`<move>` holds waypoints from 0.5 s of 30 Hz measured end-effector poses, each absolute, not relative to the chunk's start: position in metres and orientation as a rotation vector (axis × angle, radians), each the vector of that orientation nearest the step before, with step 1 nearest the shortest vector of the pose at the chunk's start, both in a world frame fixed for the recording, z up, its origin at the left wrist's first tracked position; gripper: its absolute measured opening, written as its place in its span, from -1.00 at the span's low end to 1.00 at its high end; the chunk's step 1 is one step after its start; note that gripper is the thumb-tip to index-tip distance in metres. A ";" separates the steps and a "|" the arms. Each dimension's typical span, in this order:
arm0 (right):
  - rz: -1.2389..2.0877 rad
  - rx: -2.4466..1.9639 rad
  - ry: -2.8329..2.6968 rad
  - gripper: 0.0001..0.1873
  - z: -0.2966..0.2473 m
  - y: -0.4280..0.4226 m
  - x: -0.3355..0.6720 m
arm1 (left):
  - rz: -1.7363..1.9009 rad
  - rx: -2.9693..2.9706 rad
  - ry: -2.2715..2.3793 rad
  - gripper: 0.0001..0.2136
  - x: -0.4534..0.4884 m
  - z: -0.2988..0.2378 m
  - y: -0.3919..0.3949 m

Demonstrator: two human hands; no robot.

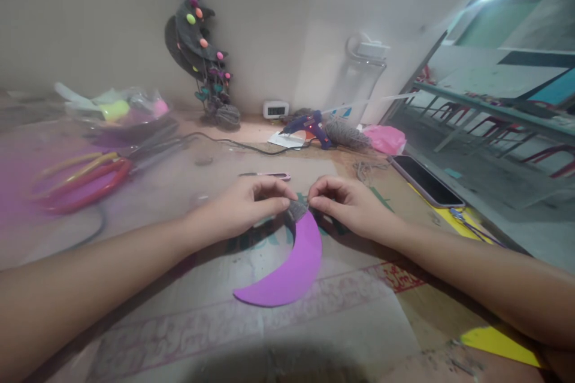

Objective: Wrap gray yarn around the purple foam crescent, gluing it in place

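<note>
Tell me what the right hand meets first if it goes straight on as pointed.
The right hand would probably meet the gray-wrapped end of the purple crescent first, then the left hand; depth is unclear, and contact may already exist.

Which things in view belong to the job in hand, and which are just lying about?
In the job:
purple crescent
grey wrapping around its upper end
probably the grey yarn bundle and glue gun

Apparently just lying about:
phone
white digital clock
</note>
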State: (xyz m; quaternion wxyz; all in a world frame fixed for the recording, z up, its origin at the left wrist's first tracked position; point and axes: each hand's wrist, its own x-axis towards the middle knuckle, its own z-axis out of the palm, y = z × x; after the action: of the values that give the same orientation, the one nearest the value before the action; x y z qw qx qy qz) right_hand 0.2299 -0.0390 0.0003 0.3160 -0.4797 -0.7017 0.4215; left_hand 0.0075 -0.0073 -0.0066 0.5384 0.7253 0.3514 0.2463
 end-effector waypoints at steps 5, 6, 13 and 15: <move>1.057 -1.252 -1.906 -0.81 -0.001 -0.039 0.232 | 0.596 1.707 0.817 -0.84 0.007 -0.009 -0.006; 1.031 -1.243 -1.935 -0.78 -0.001 -0.039 0.233 | 0.605 1.698 0.821 -0.83 0.007 -0.010 -0.006; 1.005 -1.193 -2.081 -0.72 0.006 -0.038 0.232 | 0.716 1.670 0.897 -0.77 0.006 -0.012 -0.006; 0.977 -1.199 -2.120 -0.77 0.006 -0.039 0.230 | 0.744 1.680 0.893 -0.75 0.006 -0.013 -0.006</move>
State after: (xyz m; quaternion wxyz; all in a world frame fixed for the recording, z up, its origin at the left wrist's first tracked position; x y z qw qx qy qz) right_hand 0.2304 -0.0388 0.0062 0.2557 -0.4416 -0.7811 0.3599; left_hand 0.0060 -0.0059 -0.0126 0.5222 0.7014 0.3727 0.3105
